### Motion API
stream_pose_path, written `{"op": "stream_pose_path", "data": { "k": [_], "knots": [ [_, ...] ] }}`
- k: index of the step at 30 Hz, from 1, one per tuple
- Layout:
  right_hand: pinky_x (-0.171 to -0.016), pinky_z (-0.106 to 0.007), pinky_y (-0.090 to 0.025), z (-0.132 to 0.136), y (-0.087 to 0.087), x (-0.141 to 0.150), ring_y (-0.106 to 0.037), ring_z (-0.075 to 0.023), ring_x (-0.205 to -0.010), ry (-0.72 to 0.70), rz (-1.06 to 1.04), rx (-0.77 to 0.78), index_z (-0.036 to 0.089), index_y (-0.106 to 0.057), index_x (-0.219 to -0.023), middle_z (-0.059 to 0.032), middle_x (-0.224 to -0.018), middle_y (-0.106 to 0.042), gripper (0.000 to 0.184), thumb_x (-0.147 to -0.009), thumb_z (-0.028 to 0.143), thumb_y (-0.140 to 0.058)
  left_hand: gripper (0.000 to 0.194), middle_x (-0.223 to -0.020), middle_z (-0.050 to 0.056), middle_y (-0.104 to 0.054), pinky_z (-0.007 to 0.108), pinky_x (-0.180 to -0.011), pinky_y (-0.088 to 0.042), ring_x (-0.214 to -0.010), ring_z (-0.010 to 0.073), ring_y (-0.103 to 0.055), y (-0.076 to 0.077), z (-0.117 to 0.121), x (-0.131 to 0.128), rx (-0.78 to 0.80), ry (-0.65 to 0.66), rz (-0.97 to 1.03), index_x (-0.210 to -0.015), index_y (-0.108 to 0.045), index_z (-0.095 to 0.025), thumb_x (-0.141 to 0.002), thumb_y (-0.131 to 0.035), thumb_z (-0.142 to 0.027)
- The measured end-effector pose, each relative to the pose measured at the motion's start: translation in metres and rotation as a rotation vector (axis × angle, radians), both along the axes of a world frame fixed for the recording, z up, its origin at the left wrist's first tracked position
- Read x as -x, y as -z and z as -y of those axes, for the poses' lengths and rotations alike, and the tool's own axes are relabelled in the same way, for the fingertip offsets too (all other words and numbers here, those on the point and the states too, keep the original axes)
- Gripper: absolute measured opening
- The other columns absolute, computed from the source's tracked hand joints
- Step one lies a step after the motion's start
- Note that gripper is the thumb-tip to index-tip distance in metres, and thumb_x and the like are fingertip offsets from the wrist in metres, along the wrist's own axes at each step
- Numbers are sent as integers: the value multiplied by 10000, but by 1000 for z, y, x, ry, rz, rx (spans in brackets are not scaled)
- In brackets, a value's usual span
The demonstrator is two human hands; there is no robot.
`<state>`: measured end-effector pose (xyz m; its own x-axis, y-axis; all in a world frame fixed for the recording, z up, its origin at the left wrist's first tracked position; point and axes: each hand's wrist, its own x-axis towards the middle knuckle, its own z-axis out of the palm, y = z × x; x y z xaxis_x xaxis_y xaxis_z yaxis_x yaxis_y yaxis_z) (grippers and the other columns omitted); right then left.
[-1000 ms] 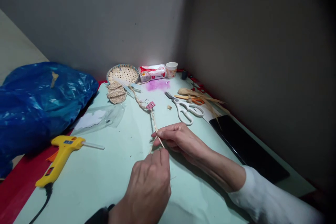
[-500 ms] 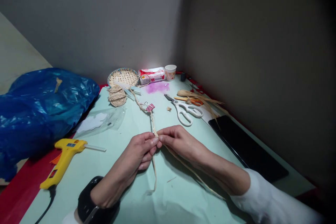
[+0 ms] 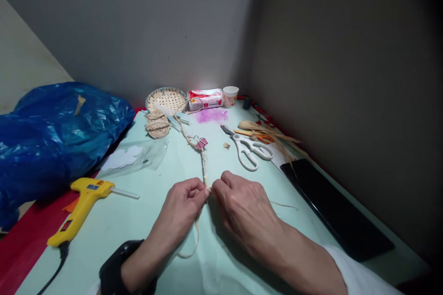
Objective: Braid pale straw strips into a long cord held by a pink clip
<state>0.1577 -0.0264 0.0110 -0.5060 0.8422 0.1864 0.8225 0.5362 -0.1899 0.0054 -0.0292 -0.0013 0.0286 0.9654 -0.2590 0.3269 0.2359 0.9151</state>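
Observation:
A thin braided straw cord [image 3: 202, 159] runs from a pink binder clip [image 3: 201, 143] down the pale green table [image 3: 145, 221] to my hands. My left hand [image 3: 182, 207] pinches the cord's near end, fingers closed, with a loose strand [image 3: 194, 244] curling below it. My right hand [image 3: 244, 205] meets it from the right and pinches the same spot; another thin strand [image 3: 284, 204] trails off to its right. A dark band sits on my left wrist.
A yellow glue gun [image 3: 81, 205] lies at the left beside a blue plastic bag [image 3: 51, 133]. White scissors [image 3: 251, 150], straw strips [image 3: 266, 131], a black slab [image 3: 332, 207], woven discs [image 3: 157, 124], a round woven tray [image 3: 166, 99], a tissue pack [image 3: 206, 99] and a paper cup [image 3: 230, 95] lie further back.
My left hand came up from low in front and met the right hand at the cord's end. My right hand turned palm-down; the loose strands shifted.

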Motion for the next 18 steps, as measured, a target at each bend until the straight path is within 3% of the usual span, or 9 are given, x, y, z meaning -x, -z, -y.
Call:
{"op": "stream_pose_path", "data": {
  "k": [4, 8, 12, 15, 18],
  "knots": [
    [-515, -304, -190, 8, 5, 4, -489, -150, -536, 1, -18, -50, 177, -553, -761, -27, -716, -586, 102, -760, 79, -526, 248, -444, -60, -447, 195, -395, -160, -380, 48, -268, 1, 1, -2, 73, -23, 80, -610, -514, -176, -781, -587, -340],
    [-470, -295, -168, 15, 15, 5, -489, -157, -518, -113, 11, -279, 169, -521, -775, -33, -655, -564, 140, -714, 43, -514, 212, -479, -69, -448, 175, -370, -103, -363, 22, -209, -4, 3, -2, 192, -44, 265, -673, -530, -168, -786, -595, -335],
    [-447, -275, -220, 18, 25, 6, -480, -142, -515, -176, 51, -447, 131, -534, -848, -38, -624, -551, 188, -775, -17, -445, 204, -492, -90, -406, 162, -361, -99, -379, 19, -176, -10, 5, -2, 234, -36, 398, -740, -541, -167, -787, -616, -351],
    [-444, -268, -267, 20, 26, 7, -481, -139, -509, -211, 42, -427, 105, -562, -871, -50, -625, -563, 185, -795, -8, -437, 208, -486, -98, -400, 170, -351, -96, -372, 20, -156, -10, 5, -1, 243, -21, 404, -773, -554, -164, -781, -626, -359],
    [-479, -272, -331, 18, 14, 4, -495, -146, -531, -306, -133, -319, 118, -585, -816, -61, -644, -587, 127, -816, 85, -463, 185, -482, -92, -397, 161, -374, -133, -392, 23, -213, -7, 5, 2, 212, -30, 300, -723, -539, -153, -782, -612, -313]
  ]
}}
